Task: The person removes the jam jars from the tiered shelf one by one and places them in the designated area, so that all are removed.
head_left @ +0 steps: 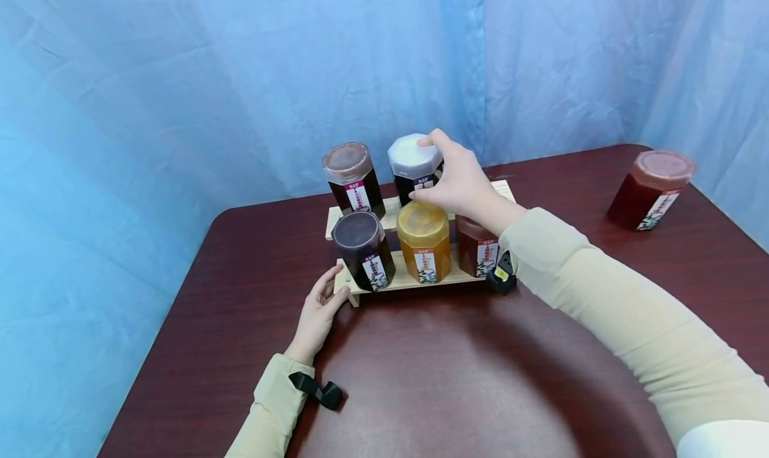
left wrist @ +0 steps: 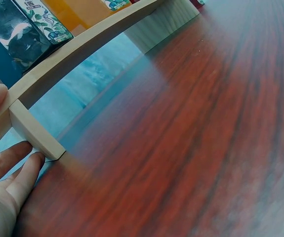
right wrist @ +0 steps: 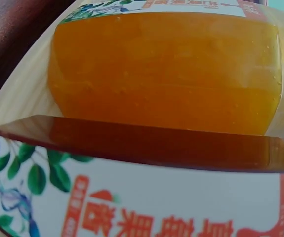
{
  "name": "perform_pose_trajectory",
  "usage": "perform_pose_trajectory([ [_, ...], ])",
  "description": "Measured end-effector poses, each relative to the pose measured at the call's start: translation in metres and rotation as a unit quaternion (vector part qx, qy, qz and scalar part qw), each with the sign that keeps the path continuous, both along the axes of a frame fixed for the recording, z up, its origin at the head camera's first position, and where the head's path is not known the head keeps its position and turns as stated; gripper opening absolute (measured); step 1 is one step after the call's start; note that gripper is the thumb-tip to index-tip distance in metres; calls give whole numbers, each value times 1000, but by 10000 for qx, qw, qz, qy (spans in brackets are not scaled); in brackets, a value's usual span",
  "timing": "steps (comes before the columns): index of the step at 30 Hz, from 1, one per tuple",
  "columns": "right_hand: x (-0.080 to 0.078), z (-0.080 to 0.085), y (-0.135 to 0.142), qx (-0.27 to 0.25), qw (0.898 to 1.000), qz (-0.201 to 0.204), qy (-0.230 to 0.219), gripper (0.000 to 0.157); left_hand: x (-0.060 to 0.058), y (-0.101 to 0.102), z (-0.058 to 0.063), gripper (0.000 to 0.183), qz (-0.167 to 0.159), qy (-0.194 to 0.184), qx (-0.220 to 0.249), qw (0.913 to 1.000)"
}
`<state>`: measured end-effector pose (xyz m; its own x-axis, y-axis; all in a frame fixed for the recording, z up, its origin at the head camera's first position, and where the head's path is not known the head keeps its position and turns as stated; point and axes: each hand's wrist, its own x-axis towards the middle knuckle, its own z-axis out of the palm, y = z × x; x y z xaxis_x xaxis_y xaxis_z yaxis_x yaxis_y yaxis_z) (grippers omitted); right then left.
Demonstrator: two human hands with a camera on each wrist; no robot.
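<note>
A two-tier wooden rack (head_left: pixel 399 266) holds several faceted jars. My right hand (head_left: pixel 461 181) reaches over the lower tier and grips a dark jar with a white lid (head_left: pixel 413 154) on the upper tier, thumb and fingers around its side. To its left stands a dark jar with a brownish lid (head_left: pixel 348 167). On the lower tier are a black jar (head_left: pixel 360 241), a yellow jar (head_left: pixel 422 231) and a red jar (head_left: pixel 474 248), the last partly behind my right wrist. My left hand (head_left: pixel 314 321) holds the rack's left end, its thumb on the board and fingers by the leg (left wrist: pixel 35 131).
Another red jar (head_left: pixel 651 191) stands apart at the far right of the dark wooden table (head_left: pixel 432 364). Blue curtain (head_left: pixel 270 77) hangs behind and beside the table. My right forearm crosses above the table from the lower right.
</note>
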<state>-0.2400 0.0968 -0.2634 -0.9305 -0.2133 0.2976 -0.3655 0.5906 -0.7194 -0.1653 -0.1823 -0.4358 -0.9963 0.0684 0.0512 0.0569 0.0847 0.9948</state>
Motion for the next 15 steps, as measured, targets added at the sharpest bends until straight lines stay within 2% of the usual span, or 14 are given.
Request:
perform_pose_trajectory([
  [15,-1,-1,20,-728,9953,-532,344,71,-2,5,-3,48,29,-4,42,10000],
])
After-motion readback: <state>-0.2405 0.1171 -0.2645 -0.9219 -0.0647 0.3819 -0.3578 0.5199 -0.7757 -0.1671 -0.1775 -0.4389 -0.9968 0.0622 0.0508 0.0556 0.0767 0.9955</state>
